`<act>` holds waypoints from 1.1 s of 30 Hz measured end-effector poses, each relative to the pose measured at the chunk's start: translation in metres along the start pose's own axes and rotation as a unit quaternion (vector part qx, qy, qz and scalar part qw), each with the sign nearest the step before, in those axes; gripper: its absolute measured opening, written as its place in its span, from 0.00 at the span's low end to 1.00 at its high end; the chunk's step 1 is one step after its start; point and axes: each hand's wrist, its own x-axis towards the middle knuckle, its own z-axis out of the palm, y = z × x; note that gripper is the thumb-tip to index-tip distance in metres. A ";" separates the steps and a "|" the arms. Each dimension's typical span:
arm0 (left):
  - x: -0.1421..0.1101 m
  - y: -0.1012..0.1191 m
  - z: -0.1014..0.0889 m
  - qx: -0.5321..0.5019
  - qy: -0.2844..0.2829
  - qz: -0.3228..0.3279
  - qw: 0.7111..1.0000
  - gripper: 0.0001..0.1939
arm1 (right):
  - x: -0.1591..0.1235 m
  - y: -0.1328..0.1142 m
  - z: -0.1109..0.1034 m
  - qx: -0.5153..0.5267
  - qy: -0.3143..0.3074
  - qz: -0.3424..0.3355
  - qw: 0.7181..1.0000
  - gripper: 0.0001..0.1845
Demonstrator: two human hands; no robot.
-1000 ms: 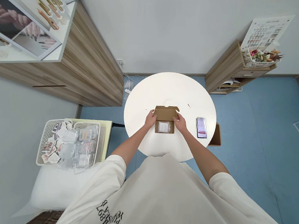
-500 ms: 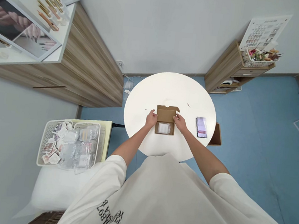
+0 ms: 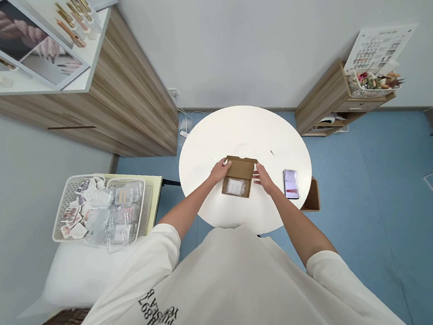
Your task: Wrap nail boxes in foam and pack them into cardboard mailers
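A small brown cardboard box (image 3: pixel 240 169) stands with its lid raised on the round white table (image 3: pixel 220 131). In its tray lies a whitish packet (image 3: pixel 235 187) that looks wrapped in clear plastic. My left hand (image 3: pixel 220 171) pinches the left edge of the lid, thumb on the inner face. At the lid's right edge is my right hand (image 3: pixel 263 178), its fingers spread apart; whether the fingertips touch the cardboard is too small to tell.
A phone (image 3: pixel 291 184) lies on the table to the right. Beyond that edge stands a brown bin (image 3: pixel 313 195). White baskets (image 3: pixel 60 206) with clear packs and cards are at the left. Wooden cabinets (image 3: pixel 140 81) flank the table.
The lid has tilted forward a little, and the box has shifted slightly left. My right hand has loosened from a pinch on the lid's edge to spread fingers.
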 end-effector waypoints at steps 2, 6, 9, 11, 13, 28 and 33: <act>-0.002 0.002 -0.004 -0.028 -0.022 0.001 0.999 0.34 | -0.002 -0.001 -0.003 0.010 -0.014 0.006 1.000 0.35; -0.007 0.007 -0.011 -0.073 -0.035 0.002 0.997 0.31 | -0.004 -0.002 -0.006 0.024 -0.027 -0.005 0.999 0.35; -0.012 0.011 -0.015 -0.060 -0.036 0.018 0.997 0.30 | -0.005 -0.004 -0.006 0.020 -0.027 -0.032 0.999 0.33; -0.015 0.012 -0.015 -0.043 -0.032 0.028 0.998 0.28 | -0.007 -0.005 -0.004 0.013 -0.024 -0.046 0.999 0.32; -0.019 0.010 -0.014 -0.027 -0.022 0.034 0.999 0.26 | -0.009 -0.004 -0.002 0.001 -0.020 -0.059 0.998 0.29; -0.046 -0.077 0.016 0.225 -0.020 0.148 0.963 0.20 | -0.022 0.082 0.022 -0.311 0.045 -0.154 0.937 0.24; -0.048 -0.087 0.021 0.314 -0.037 0.147 0.937 0.25 | -0.023 0.093 0.024 -0.401 0.032 -0.138 0.905 0.28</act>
